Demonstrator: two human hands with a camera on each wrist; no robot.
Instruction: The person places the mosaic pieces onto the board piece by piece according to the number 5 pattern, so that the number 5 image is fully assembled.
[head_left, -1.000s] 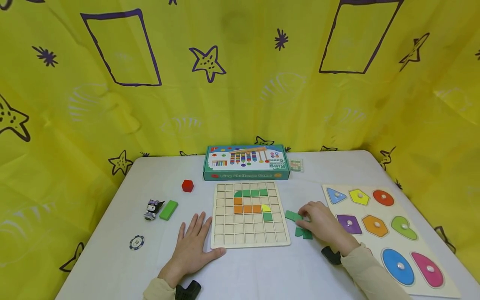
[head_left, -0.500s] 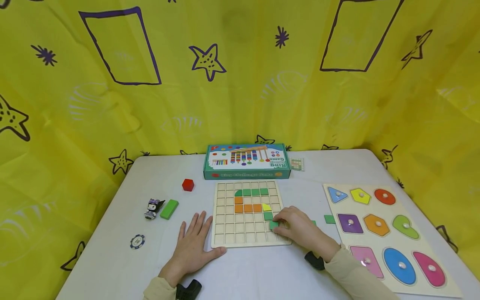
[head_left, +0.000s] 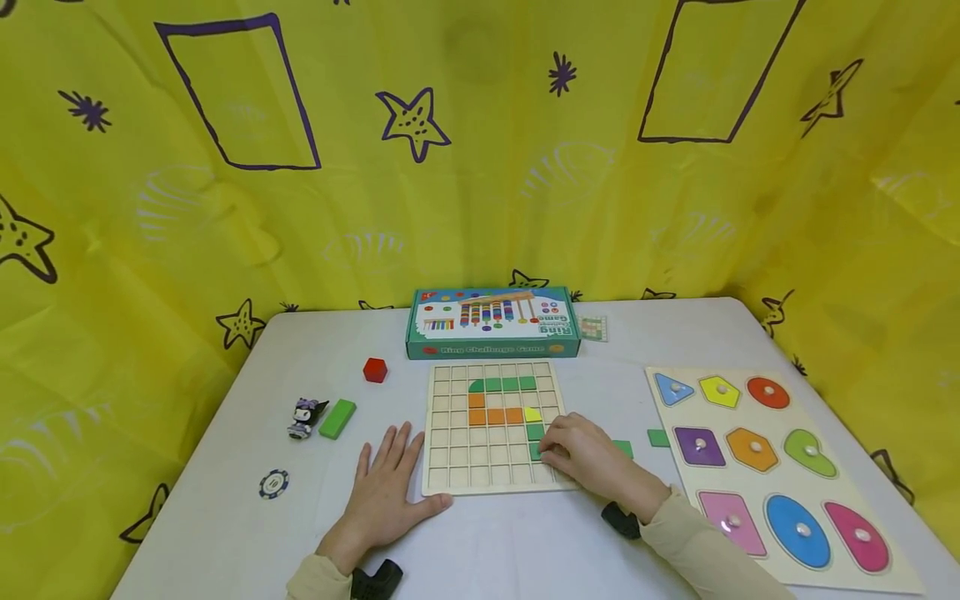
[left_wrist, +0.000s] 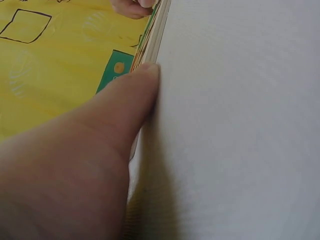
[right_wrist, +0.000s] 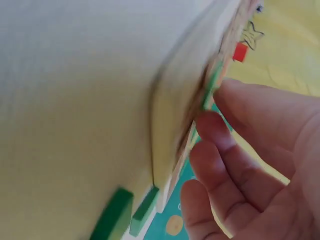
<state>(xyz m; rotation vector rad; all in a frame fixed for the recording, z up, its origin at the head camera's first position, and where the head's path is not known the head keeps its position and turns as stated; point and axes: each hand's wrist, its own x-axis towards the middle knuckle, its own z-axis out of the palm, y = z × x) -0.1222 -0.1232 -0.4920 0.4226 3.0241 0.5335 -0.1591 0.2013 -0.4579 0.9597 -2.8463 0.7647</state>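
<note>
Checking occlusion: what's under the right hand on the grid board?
The right hand covers the grid board's lower right squares. A green tile shows at its fingertips, below another green tile. Squares beneath the palm are hidden.

The head view looks down across the table; both wrist views sit close, sharing the grid board (head_left: 495,429) edge.
</note>
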